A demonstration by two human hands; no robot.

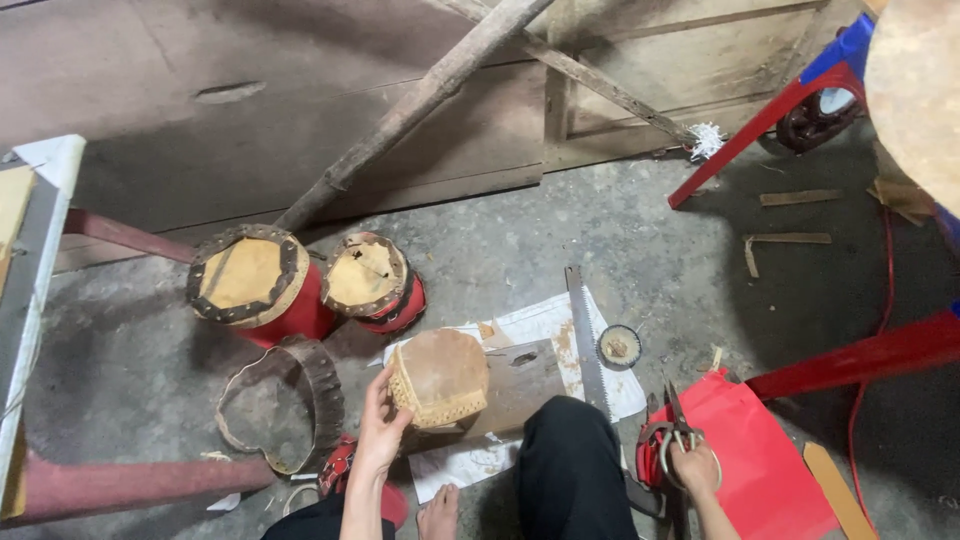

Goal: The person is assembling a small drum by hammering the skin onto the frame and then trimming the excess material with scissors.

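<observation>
Two drums (305,285) with red-painted bodies stand finished on the floor, beyond the left grip. Left hand (380,432) cups a small unpainted drum (438,378), fingers half curled on its side. Right hand (693,462) is closed around scissors (678,428) over red sheet (760,450). Judged: covering not yet applied.

Hide, wood, steel and paper

My left grip (378,432) feels the drum (438,378): matt tan hide, rough woven lacing at its rim. My right grip (693,462) has dull metal scissors (678,425) over smooth red sheet (760,440). The saw (586,340) is rusty steel on creased white paper (530,325); the floor (600,230) is rough grey concrete.
</observation>
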